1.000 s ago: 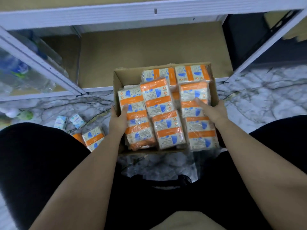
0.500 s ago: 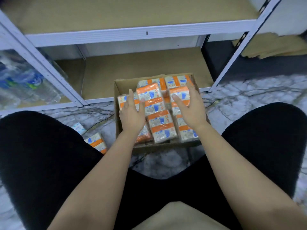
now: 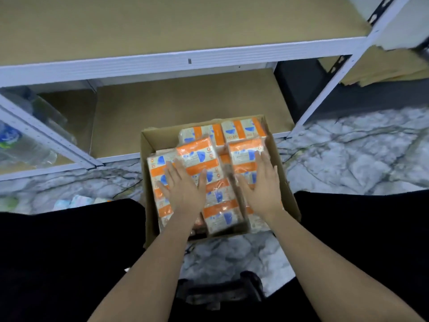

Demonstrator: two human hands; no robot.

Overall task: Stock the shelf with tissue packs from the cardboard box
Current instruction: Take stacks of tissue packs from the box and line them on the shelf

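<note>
The cardboard box [image 3: 282, 182] sat on the floor just before the shelf [image 3: 190, 108], crammed with tissue packs [image 3: 197, 156]; left hand [image 3: 183, 189] and right hand [image 3: 260, 184] lay spread flat atop them, gripping nothing; curling round one top pack's edges seemed wisest.

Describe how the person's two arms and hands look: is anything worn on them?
Both forearms are bare up to the frame edge, with no sleeves in view. The left hand and the right hand wear no gloves. No ring, watch or bracelet shows on the fingers or wrists. Motion blur softens the hands, so small details cannot be told.
</note>
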